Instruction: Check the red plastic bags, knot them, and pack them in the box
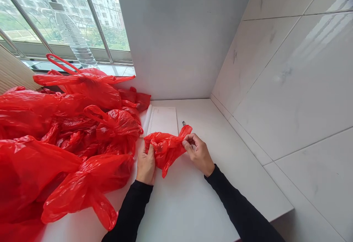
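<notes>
A crumpled red plastic bag (168, 148) is held between my two hands, just above the white tabletop. My left hand (146, 164) grips its left end, the thumb on top and the other fingers hidden under the plastic. At the right end, my right hand (199, 153) pinches the bag between thumb and fingertips. One corner of the bag hangs down in the middle. Behind it lies an open notebook (163, 120), its lower part covered by the bag. A pen (184, 123) shows only its tip beyond my right hand.
A large heap of red plastic bags (82, 131) fills the left side of the white table (234, 190). On the windowsill behind stands a clear water bottle (73, 36). A grey wall and marbled tiles (298, 87) border the table at the back and right.
</notes>
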`<state>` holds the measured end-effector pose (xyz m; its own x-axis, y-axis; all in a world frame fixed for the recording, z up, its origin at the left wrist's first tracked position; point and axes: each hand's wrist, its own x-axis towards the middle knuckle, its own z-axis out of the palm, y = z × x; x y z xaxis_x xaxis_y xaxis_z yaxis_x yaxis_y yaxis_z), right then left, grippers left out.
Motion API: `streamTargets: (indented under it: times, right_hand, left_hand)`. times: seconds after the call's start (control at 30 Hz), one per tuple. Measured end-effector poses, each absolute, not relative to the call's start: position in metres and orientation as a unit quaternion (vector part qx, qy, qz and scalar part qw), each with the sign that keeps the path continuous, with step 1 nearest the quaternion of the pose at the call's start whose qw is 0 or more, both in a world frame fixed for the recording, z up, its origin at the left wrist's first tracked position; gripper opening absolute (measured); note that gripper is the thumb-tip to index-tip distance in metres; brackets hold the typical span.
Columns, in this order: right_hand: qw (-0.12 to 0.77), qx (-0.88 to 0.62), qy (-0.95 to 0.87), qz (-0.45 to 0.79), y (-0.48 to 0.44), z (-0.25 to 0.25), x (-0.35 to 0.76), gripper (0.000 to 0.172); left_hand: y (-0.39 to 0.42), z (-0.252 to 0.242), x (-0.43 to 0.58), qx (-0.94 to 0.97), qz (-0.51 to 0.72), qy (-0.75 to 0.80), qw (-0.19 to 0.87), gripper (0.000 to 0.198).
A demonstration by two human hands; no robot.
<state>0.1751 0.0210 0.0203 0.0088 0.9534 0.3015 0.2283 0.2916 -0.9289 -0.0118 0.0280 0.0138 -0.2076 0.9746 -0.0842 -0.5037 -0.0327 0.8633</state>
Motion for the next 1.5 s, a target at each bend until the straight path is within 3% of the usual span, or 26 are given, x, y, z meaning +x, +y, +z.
streamTargets:
  times: [0.17, 0.33, 0.47, 0.63, 0.8, 0.9, 1.0, 1.17, 1.37, 1.5]
  right_hand:
    - [0.61, -0.47, -0.446, 0.457, 0.027, 0.018, 0.182, 0.026]
    - [0.558, -0.471, -0.508, 0.457, 0.025, 0.026, 0.184, 0.038]
    - [0.543, -0.48, -0.561, 0.4, 0.021, 0.026, 0.18, 0.025]
    - [0.559, -0.464, -0.551, 0.411, 0.021, 0.024, 0.177, 0.022]
    - [0.645, -0.478, -0.38, 0.46, 0.026, 0.02, 0.181, 0.024]
    - [0.638, -0.473, -0.377, 0.477, 0.027, 0.025, 0.183, 0.032]
    - [0.609, -0.436, -0.437, 0.499, 0.021, 0.036, 0.18, 0.044]
    - [0.574, -0.408, -0.501, 0.503, 0.015, 0.042, 0.171, 0.038]
    - [0.668, -0.396, -0.411, 0.477, 0.02, 0.034, 0.174, 0.039]
    - [0.656, -0.378, -0.42, 0.5, 0.021, 0.03, 0.178, 0.033]
  left_hand:
    - [0.03, 0.017, -0.014, 0.238, 0.659, 0.401, 0.59, 0.053]
    - [0.027, 0.027, -0.011, 0.224, 0.649, 0.368, 0.626, 0.048]
    - [0.02, 0.033, -0.009, 0.229, 0.657, 0.346, 0.629, 0.052]
    - [0.018, 0.03, -0.008, 0.248, 0.654, 0.367, 0.613, 0.069]
    - [0.027, 0.025, -0.012, 0.187, 0.671, 0.375, 0.611, 0.031]
    - [0.029, 0.026, -0.013, 0.151, 0.685, 0.368, 0.61, 0.022]
    - [0.028, 0.028, -0.013, 0.132, 0.688, 0.348, 0.623, 0.025]
    - [0.024, 0.032, -0.01, 0.138, 0.674, 0.315, 0.654, 0.027]
    - [0.019, 0.034, -0.009, 0.177, 0.602, 0.32, 0.71, 0.035]
    - [0.013, 0.034, -0.005, 0.221, 0.576, 0.325, 0.716, 0.05]
